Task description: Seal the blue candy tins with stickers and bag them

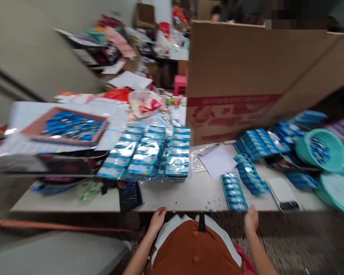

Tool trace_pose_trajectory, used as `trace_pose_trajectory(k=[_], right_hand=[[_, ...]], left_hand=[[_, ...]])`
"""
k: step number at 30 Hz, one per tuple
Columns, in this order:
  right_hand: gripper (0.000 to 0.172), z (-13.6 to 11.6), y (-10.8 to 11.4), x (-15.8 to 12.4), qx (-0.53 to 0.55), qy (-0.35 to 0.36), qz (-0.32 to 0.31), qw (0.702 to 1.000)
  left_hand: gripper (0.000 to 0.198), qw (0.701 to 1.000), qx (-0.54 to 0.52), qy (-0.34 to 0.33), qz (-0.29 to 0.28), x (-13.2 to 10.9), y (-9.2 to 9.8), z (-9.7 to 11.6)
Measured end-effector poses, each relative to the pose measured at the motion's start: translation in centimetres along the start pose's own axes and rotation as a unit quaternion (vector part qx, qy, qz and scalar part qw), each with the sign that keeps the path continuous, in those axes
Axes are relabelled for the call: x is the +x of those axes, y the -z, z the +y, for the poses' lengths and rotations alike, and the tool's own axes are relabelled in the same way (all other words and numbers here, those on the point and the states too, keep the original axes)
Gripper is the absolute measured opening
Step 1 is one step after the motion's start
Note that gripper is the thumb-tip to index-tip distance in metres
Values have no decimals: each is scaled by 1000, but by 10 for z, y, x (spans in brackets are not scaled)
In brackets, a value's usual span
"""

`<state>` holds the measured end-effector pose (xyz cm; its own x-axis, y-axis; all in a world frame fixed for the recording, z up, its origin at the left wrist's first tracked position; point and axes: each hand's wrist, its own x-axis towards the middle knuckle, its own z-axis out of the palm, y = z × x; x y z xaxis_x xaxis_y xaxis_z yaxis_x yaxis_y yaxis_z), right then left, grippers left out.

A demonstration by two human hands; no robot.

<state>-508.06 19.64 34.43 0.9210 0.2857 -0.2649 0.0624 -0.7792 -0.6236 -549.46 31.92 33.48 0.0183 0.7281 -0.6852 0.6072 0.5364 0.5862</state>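
Note:
At the table's front edge, my left hand [158,218] points inward with nothing visible in it. Its fingers are blurred and partly hidden. My right hand [251,219] is at the same edge, just below a row of blue packets [234,191]; whether it touches them I cannot tell. Its fingers look curled but are smeared by motion. Beside that row another row of blue packets [251,175] lies slanted. Left of centre, shiny blue packs [146,152] in clear wrapping stand in several rows. A white sheet of paper [218,160] lies between the groups.
A pink tray [101,131] of small blue pieces sits at left. A large cardboard box [232,68] blocks the back. On the right are a turquoise bucket [342,152], a turquoise basin [325,191], a white phone-like object [281,191] and more blue packets [258,143].

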Motion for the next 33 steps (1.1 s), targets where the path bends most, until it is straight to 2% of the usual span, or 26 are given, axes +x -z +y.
trace_pose_trajectory(k=[2,3,6,8,11,14,16,18,21,23,25,28,30,33], right_hand=[[69,24,13,-17,-1,-74,33,997],[73,33,16,-26,3,-90,42,995],[80,58,24,-58,10,-90,57,994],[84,77,34,-82,7,-113,66,991],[84,109,56,-114,-2,-165,87,983],[82,138,81,-128,-9,-213,103,972],[83,153,95,-126,-14,-232,105,967],[84,162,108,-115,-23,-238,100,966],[84,170,129,-85,-39,-216,68,973],[82,175,145,-56,-49,-173,31,983],[79,183,162,-21,-60,-122,-5,991],[76,199,186,39,-73,-73,-58,993],[77,210,197,78,-83,-74,-88,990],[78,220,199,129,-87,-85,-133,984]], left_hand=[[40,998,21,-29,-60,5,-9,5],[40,993,48,-51,-97,5,-16,9],[40,960,145,-134,-196,1,-42,30],[38,938,190,-185,-221,1,-61,50],[30,918,233,-262,-184,10,-92,85],[33,899,262,-321,-143,35,-125,122],[39,877,309,-360,-67,57,-147,144],[51,862,356,-362,7,82,-166,163],[65,851,420,-307,71,115,-185,182],[63,841,461,-272,84,131,-192,193],[52,829,494,-250,77,139,-194,207],[38,819,526,-221,55,137,-192,237],[32,813,543,-205,50,127,-186,265],[30,789,566,-220,94,99,-173,310]])
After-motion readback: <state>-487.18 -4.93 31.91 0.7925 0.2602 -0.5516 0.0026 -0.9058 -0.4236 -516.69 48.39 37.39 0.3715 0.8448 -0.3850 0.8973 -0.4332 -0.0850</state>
